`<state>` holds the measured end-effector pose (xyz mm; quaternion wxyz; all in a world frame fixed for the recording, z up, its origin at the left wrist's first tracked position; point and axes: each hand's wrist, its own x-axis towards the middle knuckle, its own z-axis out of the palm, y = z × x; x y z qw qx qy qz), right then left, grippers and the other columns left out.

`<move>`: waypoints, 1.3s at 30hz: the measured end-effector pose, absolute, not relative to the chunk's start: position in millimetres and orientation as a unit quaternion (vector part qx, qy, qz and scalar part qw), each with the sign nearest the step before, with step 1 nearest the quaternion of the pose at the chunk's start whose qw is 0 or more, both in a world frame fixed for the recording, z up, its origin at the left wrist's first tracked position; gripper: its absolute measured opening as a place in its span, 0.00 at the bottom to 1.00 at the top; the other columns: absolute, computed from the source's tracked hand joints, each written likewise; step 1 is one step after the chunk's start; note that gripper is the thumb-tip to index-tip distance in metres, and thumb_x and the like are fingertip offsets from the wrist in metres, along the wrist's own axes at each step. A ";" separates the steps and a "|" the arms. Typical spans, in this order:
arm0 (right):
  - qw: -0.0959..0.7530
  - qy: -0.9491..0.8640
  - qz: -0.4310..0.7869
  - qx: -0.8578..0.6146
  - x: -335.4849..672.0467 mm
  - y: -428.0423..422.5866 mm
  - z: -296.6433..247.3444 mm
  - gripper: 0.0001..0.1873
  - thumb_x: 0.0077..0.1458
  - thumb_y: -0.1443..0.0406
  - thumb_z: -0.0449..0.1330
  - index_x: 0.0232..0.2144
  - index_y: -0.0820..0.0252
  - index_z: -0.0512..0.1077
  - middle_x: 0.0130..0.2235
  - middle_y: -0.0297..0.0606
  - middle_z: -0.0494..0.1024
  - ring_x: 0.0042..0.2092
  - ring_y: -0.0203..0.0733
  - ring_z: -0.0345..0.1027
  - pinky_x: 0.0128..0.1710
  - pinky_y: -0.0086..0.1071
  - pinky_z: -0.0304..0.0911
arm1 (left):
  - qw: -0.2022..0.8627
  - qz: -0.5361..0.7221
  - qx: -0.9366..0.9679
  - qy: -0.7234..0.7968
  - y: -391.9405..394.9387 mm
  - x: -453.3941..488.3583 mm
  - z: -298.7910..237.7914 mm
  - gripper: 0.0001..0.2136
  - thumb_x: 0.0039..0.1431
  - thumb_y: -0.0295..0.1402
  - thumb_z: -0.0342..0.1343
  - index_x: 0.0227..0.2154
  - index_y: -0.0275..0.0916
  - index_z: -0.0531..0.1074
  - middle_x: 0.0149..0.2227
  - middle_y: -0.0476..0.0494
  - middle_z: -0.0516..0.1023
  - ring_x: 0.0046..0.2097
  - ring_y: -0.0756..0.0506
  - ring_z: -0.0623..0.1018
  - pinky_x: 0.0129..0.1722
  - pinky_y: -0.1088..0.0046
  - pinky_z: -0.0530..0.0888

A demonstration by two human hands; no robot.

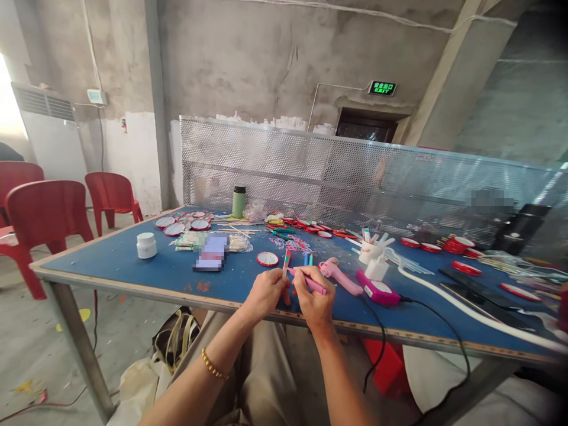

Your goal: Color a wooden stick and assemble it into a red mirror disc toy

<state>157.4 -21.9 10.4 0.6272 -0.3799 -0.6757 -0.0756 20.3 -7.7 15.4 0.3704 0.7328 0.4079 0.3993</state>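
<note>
My left hand [265,292] is closed around a thin stick [286,264] that stands nearly upright over the front edge of the blue table [133,266]. My right hand [314,296] is closed on a pink pen-like tool [316,286], its tip pointing left toward the stick. Both hands meet close together just above the table edge. A gold bracelet [212,365] circles my left wrist. A pink glue gun [338,274] lies just behind my right hand.
Round red-rimmed discs [267,259] lie scattered along the table, with a white jar [146,245], a green bottle [238,202] and a white cup of sticks [370,249]. A perforated metal screen [355,177] backs the table. Red chairs [47,216] stand at left.
</note>
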 end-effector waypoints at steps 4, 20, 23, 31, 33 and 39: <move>0.626 -0.674 -0.070 -0.386 157.8 -22.1 10.5 0.11 0.64 0.62 0.55 0.29 0.56 0.72 0.24 0.31 0.77 0.24 0.37 0.71 0.25 0.30 0.65 | 0.370 0.398 0.731 0.413 -8.2 20.7 16.0 0.19 0.63 0.47 0.42 0.26 0.40 0.69 0.24 0.47 0.79 0.26 0.48 0.73 0.29 0.75 0.65; 0.618 -0.681 -0.071 -0.387 157.4 -21.5 11.1 0.12 0.64 0.62 0.55 0.28 0.56 0.71 0.23 0.31 0.76 0.23 0.37 0.69 0.26 0.31 0.65 | 0.363 0.399 0.735 0.411 -8.5 20.5 16.2 0.20 0.64 0.48 0.42 0.25 0.40 0.68 0.24 0.47 0.80 0.25 0.49 0.72 0.28 0.75 0.64; 0.615 -0.682 -0.072 -0.389 157.3 -21.9 11.3 0.11 0.64 0.62 0.55 0.29 0.55 0.71 0.23 0.31 0.76 0.23 0.37 0.70 0.26 0.31 0.66 | 0.361 0.402 0.735 0.410 -8.6 20.9 16.0 0.20 0.65 0.47 0.42 0.24 0.40 0.67 0.24 0.47 0.80 0.24 0.49 0.72 0.28 0.75 0.64; 0.616 -0.685 -0.083 -0.381 156.7 -22.8 13.1 0.11 0.64 0.63 0.55 0.29 0.56 0.72 0.24 0.31 0.78 0.23 0.37 0.70 0.26 0.31 0.67 | 0.356 0.407 0.739 0.402 -6.9 21.1 14.0 0.19 0.65 0.45 0.42 0.23 0.40 0.66 0.23 0.47 0.80 0.22 0.50 0.70 0.27 0.75 0.63; 0.613 -0.685 -0.085 -0.383 156.3 -22.8 13.6 0.11 0.64 0.63 0.55 0.28 0.56 0.72 0.23 0.31 0.77 0.23 0.37 0.71 0.26 0.31 0.67 | 0.354 0.408 0.740 0.400 -6.9 21.1 13.7 0.19 0.65 0.44 0.42 0.23 0.40 0.67 0.23 0.47 0.79 0.22 0.50 0.70 0.28 0.75 0.63; 0.614 -0.688 -0.084 -0.378 155.3 -21.8 12.4 0.11 0.64 0.64 0.56 0.29 0.56 0.72 0.25 0.32 0.78 0.24 0.37 0.71 0.26 0.30 0.66 | 0.358 0.408 0.740 0.397 -6.9 21.1 12.8 0.17 0.65 0.41 0.43 0.24 0.40 0.67 0.23 0.48 0.79 0.22 0.50 0.70 0.28 0.75 0.63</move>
